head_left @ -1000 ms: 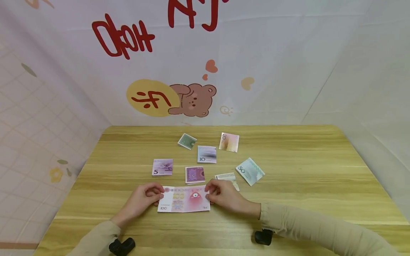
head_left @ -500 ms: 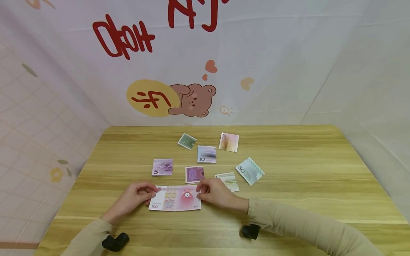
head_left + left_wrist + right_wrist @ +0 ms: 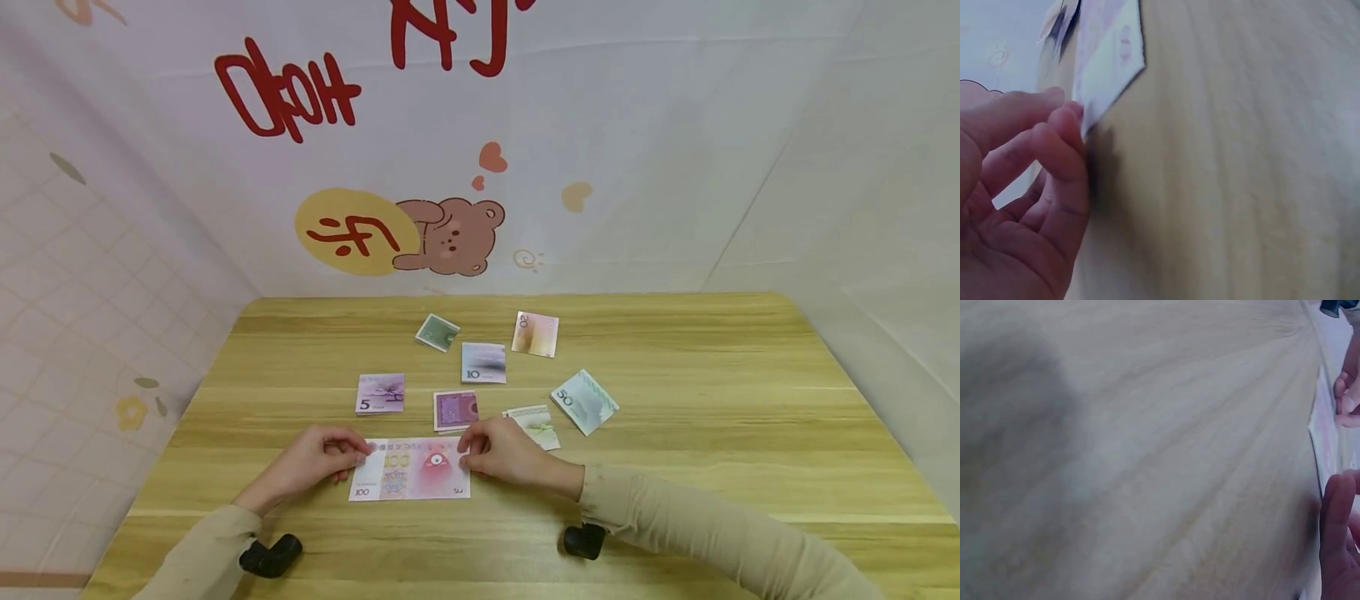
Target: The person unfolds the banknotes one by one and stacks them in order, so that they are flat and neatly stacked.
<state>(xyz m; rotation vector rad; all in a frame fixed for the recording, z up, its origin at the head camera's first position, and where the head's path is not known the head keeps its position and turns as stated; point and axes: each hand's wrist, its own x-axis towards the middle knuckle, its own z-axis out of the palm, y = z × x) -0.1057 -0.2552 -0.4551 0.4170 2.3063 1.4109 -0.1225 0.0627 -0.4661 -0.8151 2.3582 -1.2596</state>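
A pink 100 banknote (image 3: 410, 483) lies unfolded near the front of the table, a faint crease down its middle. My left hand (image 3: 311, 465) pinches its upper left edge between thumb and fingers. At the upper right edge my right hand (image 3: 510, 454) pinches it too. Up close in the left wrist view, the fingertips (image 3: 1063, 119) meet the corner of the banknote (image 3: 1110, 62). The right wrist view catches only part of the right hand (image 3: 1338, 544), beside a strip of the banknote (image 3: 1324, 428).
Folded notes lie beyond the hands: a purple 5 (image 3: 380, 393), a dark purple 5 (image 3: 456, 410), a 10 (image 3: 483, 363), a dark green note (image 3: 437, 332), a 20 (image 3: 536, 334) and a 50 (image 3: 585, 402). A pale green note (image 3: 538, 423) is partly behind the right hand.
Both hands have shifted left with the 100 banknote, then stayed nearly in place as it settled flatter. More of the pale green note shows beside the right hand.
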